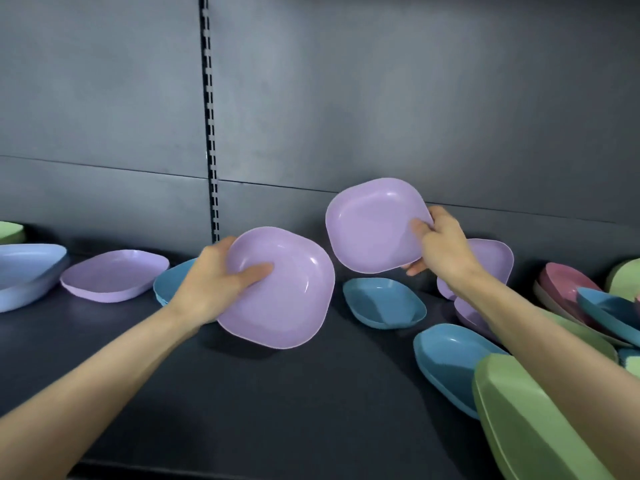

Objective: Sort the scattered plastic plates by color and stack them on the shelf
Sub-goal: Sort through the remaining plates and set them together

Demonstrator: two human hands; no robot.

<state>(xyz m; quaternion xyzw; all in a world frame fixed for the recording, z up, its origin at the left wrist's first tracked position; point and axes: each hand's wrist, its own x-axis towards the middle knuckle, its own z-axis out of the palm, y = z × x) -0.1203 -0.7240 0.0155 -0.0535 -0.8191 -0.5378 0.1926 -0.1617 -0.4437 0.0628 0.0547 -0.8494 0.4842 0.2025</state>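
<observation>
Dark shelf (277,393), grey back panel (381,98) behind it, slotted upright (209,116) left of centre.

Left hand (211,282): grips a lilac plate (280,289) by its left rim, thumb laid in the hollow, fingers curled behind. The plate is tilted, its inner face toward the near side, held just above the middle of the shelf.

Right hand (440,247): pinches a second lilac plate (374,223) at its right edge, thumb on the inner face, fingers under the rim. It is held higher and farther right, tilted, close to the first plate; I cannot tell if the rims touch.

On the shelf:
- Far left: pale blue plates (27,271), a green edge (10,232) behind them.
- Just right of those: a lying lilac plate (114,275), flat.
- Behind the left hand: a teal plate (173,282), partly hidden.
- Centre right: a single teal plate (384,303), below the raised one.
- Behind the right forearm: more lilac plates (491,258), leaning.
- Near right: a large teal plate (446,362), a green plate (526,420) overlapping it.
- Far right: a pink plate (564,282) in a mixed, tilted heap.
</observation>
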